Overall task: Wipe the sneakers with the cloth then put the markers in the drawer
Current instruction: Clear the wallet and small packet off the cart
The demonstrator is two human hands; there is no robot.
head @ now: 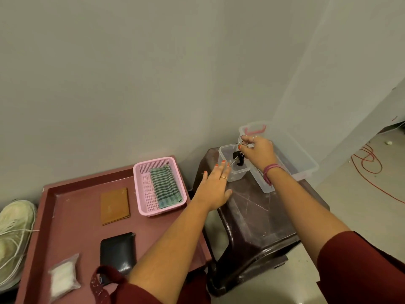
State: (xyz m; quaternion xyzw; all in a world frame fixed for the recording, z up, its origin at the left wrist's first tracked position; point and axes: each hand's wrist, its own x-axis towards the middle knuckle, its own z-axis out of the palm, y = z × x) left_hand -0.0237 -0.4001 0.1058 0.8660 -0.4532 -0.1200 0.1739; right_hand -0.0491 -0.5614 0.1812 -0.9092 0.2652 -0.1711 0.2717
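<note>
Only one sneaker (pixel 13 240) shows, pale green-white, at about eight o'clock by the left edge, which cuts it off; its long axis runs roughly twelve to six, with white laces trailing toward three o'clock onto the surface (pixel 72 229), a reddish tray-like top. The cloth (pixel 166 187), green checked and folded, lies in a pink basket (pixel 144 172) near the centre, its length running from twelve toward five o'clock. A tan wallet (pixel 114 206), a black wallet (pixel 117 249) and a small clear bag (pixel 63 279) lie on the surface. At two o'clock, on a dark stool (pixel 258 218), the left hand (pixel 215 189) rests spread against a small clear container (pixel 232 170). The right hand (pixel 259 152) pinches a key ring (pixel 243 140) above it; the dark thing hanging inside is hard to make out.
</note>
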